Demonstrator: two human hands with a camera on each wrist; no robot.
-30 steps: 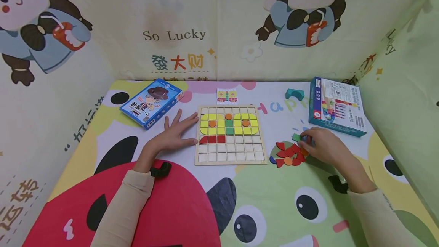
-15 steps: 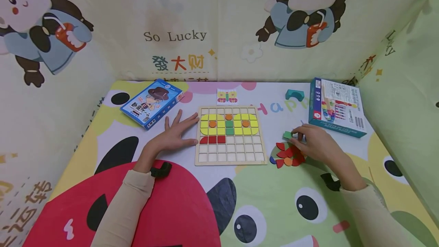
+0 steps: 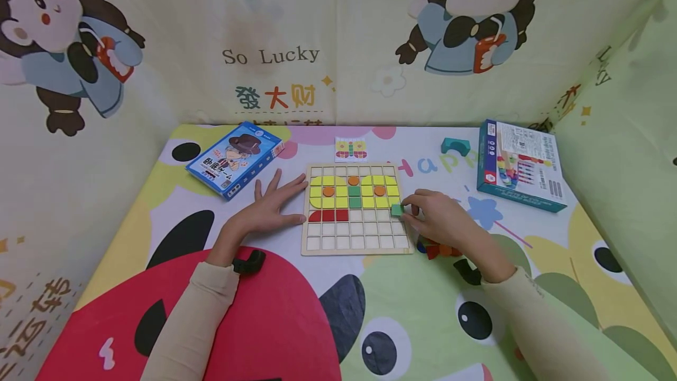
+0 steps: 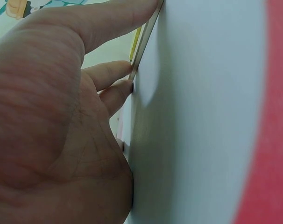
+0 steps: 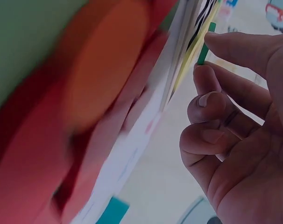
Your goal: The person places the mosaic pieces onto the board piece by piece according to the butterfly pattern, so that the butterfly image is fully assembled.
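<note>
My right hand [image 3: 436, 213] pinches a thin green square tile [image 3: 396, 210] between thumb and fingertip, over the right edge of a wooden grid board [image 3: 349, 244]. The tile appears edge-on in the right wrist view [image 5: 207, 44]. Yellow tiles [image 3: 368, 190] fill two blocks on the board, each around an orange disc. Between them runs a green column topped by another orange disc. A short row of red tiles [image 3: 327, 215] lies below on the left. My left hand [image 3: 272, 204] lies flat with fingers spread, its fingertips and thumb at the board's left edge.
Loose red and orange pieces [image 3: 433, 250] lie right of the board, partly hidden under my right forearm. A butterfly pattern card [image 3: 351, 149] is behind the board. A blue box [image 3: 235, 160] lies left, another box [image 3: 520, 166] right, near a teal arch block [image 3: 455, 146].
My right hand has carried the green tile leftward from beside the loose pieces to the board's right edge. My left hand has stayed in place.
</note>
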